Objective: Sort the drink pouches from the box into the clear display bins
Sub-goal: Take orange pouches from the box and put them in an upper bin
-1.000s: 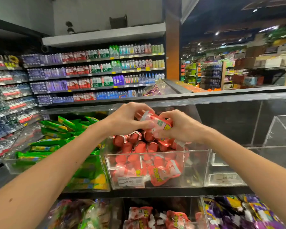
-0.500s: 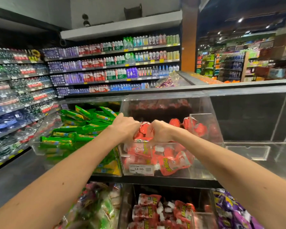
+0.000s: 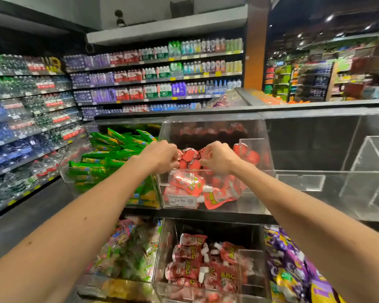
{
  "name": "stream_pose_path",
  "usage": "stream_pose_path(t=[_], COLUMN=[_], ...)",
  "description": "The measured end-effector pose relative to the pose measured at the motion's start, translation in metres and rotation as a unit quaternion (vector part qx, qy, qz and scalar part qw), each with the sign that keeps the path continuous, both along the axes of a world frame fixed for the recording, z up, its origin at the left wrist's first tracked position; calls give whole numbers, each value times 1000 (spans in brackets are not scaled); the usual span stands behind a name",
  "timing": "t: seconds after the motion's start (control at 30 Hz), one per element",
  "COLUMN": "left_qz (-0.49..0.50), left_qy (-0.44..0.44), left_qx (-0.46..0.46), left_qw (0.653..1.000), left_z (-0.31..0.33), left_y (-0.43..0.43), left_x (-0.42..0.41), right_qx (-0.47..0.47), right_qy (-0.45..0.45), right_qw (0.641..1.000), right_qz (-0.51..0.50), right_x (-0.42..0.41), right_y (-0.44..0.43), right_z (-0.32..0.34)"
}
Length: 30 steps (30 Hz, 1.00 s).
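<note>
Both my arms reach into the middle clear bin (image 3: 253, 149) on the upper shelf, which holds a pile of red drink pouches (image 3: 185, 185). My left hand (image 3: 162, 157) and my right hand (image 3: 219, 158) sit side by side over the top of the pile. Their fingers curl round the upright red pouches (image 3: 189, 155) between them, just behind the bin's front rim. The fingertips are hidden among the pouches. The box is out of view.
A bin of green pouches (image 3: 109, 154) stands left of the red one, and an empty clear bin (image 3: 315, 182) to its right. On the lower shelf are bins of red pouches (image 3: 206, 270), purple packs (image 3: 293, 272) and mixed packs (image 3: 127, 248). Bottle shelves (image 3: 153, 84) line the aisle.
A second ago both hands held one red pouch above the bin. They have since moved down and forward into the pile, and the camera has pulled back slightly.
</note>
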<state>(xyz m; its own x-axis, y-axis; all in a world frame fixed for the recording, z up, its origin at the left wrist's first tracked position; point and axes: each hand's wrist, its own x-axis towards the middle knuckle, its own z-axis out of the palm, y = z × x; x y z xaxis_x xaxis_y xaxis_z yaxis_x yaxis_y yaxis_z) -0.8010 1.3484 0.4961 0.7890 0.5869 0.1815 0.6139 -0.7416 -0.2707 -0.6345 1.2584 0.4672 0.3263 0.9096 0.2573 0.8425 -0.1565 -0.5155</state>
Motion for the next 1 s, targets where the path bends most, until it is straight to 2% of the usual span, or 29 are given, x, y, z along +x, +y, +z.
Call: stream_pose_path(t=[0.1,0.23,0.4,0.5,0.63,0.8,1.0], left_qz=[-41,-118,-186,-214,-259,-328,-401], left_qy=[-122,-275,-363,-358,-318,-208,-77], left_qx=[-64,-134,-260,-351,-456,-550,-592], left_qw=[990,945,875,838,790,739,695], left_z=[4,-13,-72,-123,-187,-240,-293], left_y=[-19,-57,-136,-196,-281,-414,-601], left_x=[-14,-29,-31,-8,51,155,280], right_qx=[81,154,213,204,132,119,111], right_qy=[-13,15,82,131,89,131,186], right_qw=[997,988,973,964,949,878,782], right_qz=[-16,-7,-33,-109,-273,-444,-584], right_x=[-18,-51,-66,-64,-41,-2,65], right_y=[-37,-104,-203,-275,-374,-522,-706], right_z=[6,-7,-86,-141,-196,-246,-285])
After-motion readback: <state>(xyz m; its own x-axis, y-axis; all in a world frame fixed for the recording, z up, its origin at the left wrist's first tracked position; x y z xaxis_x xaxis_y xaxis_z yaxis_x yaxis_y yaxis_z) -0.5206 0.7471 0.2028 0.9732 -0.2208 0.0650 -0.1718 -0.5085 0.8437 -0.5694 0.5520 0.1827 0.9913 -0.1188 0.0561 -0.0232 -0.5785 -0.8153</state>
